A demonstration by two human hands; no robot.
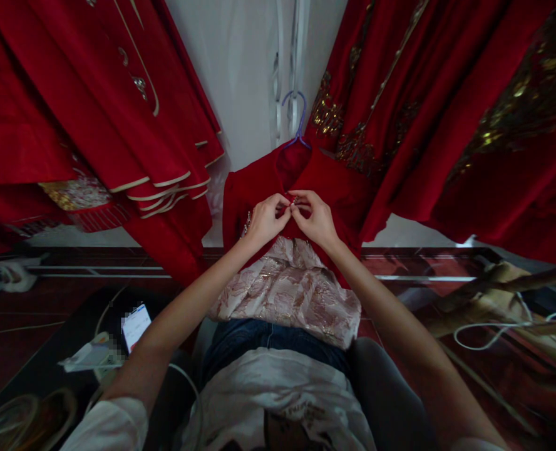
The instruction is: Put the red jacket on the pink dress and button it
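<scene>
A red garment with an open neck (245, 188) hangs in front of me on a purple hanger (299, 128). Just below its neckline, my left hand (269, 218) is closed, thumb and fingertips pinching the front of the garment. My right hand (316, 218) meets it there, also pinched shut on the red cloth. A tiny pale, shiny thing shows between the fingertips, too small to name. Beaded trim peeks out beside my left wrist. Across my lap lies pink and cream brocade fabric (287, 294); whether it joins the red garment, I cannot tell.
Red garments with pale edging (165, 156) hang at left, and red ones with gold sequins (503, 119) at right. A lit phone (136, 327) lies on a dark surface (29, 369) by my left arm. Cords and clutter (503, 307) fill the right side.
</scene>
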